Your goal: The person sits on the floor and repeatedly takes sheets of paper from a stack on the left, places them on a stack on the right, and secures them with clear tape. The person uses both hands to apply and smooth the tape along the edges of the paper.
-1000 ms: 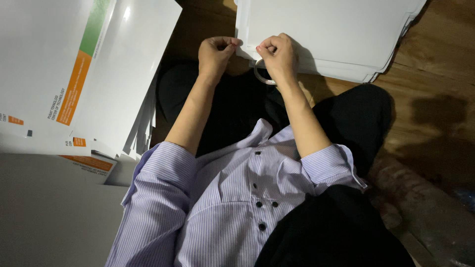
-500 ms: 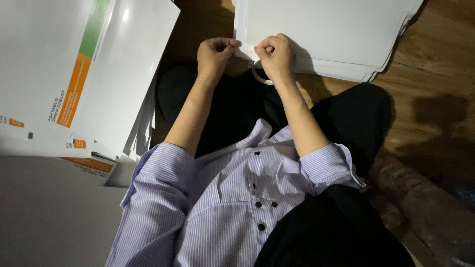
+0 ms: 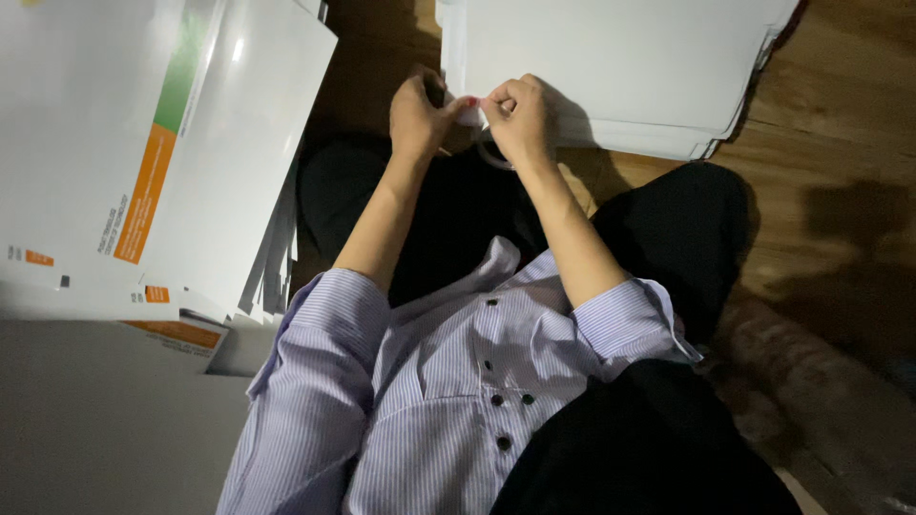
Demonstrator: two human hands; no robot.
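A brown wooden plank floor [image 3: 821, 153] fills the right and upper parts of the view, its grain catching dim, warm light while deep shadow pools along the right edge. To the left lies a fanned stack of glossy white printed sheets with orange and green bands [image 3: 162, 162], a bright glare spot on the top sheet. A plain grey flat surface [image 3: 105, 420] occupies the lower left corner.
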